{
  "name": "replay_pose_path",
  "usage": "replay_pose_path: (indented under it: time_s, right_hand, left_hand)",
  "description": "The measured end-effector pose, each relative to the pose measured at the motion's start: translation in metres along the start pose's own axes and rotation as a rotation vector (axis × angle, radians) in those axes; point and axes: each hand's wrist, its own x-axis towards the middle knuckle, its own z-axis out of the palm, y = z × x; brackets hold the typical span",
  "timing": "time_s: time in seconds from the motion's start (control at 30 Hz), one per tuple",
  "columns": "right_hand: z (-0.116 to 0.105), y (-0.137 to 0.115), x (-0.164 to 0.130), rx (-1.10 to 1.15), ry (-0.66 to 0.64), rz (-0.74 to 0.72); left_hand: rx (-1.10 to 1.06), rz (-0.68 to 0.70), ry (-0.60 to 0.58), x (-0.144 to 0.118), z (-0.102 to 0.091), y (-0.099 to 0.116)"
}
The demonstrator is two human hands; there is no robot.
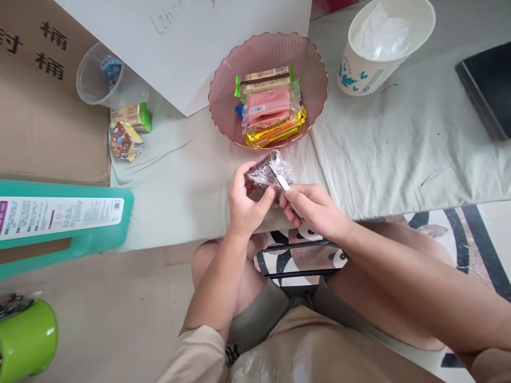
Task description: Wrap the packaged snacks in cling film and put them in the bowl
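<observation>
My left hand [249, 202] is closed round a dark item in crinkled clear plastic wrap [261, 173], above the near edge of the cloth. In my right hand [315, 207] is a slim small knife [283, 183], pale along its middle with a thin dark tip. That tip lies against the wrap, though I cannot tell whether it has cut through. Just beyond my hands stands a pink ribbed bowl [223, 80] with a wavy gold rim. Inside it are several wrapped snacks: a green-ended packet [265, 82], a pink packet [269, 106] and a yellow packet [277, 130].
A paper cup [359, 69] holding clear plastic and a black device [489, 88] are on the right. Leftward lie a clear plastic tub [93, 80], loose snacks [128, 141], a cardboard box [59, 127] and a teal jug [99, 231]. A green bin [30, 340] stands below.
</observation>
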Motion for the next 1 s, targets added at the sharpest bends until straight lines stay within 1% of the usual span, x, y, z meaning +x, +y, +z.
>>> replay_pose_path:
  time_s: [0.17, 0.3, 0.47, 0.6, 0.8, 0.9, 1.0]
  right_hand:
    - [-0.007, -0.001, -0.002, -0.046, 0.008, 0.006]
    - [-0.009, -0.004, -0.003, -0.034, 0.012, 0.029]
    - [-0.006, -0.008, -0.005, -0.043, -0.030, 0.108]
    - [-0.003, -0.010, -0.006, -0.065, -0.064, 0.165]
    - [-0.004, -0.009, -0.007, -0.101, -0.092, 0.181]
    - [-0.008, -0.008, -0.007, -0.148, -0.134, 0.155]
    - [-0.017, -0.009, -0.006, -0.218, -0.178, 0.091]
  left_hand:
    - [0.036, 0.041, 0.043, -0.001, 0.002, 0.001]
    - [0.030, 0.086, 0.082, -0.003, 0.001, -0.001]
    - [0.007, 0.113, 0.167, -0.001, 0.000, -0.003]
    - [-0.008, 0.093, 0.263, 0.003, -0.002, -0.004]
    - [-0.049, 0.034, 0.364, 0.007, -0.008, -0.006]
    - [-0.062, -0.024, 0.406, 0.008, -0.010, -0.011]
    - [-0.044, -0.092, 0.406, 0.011, -0.014, -0.018]
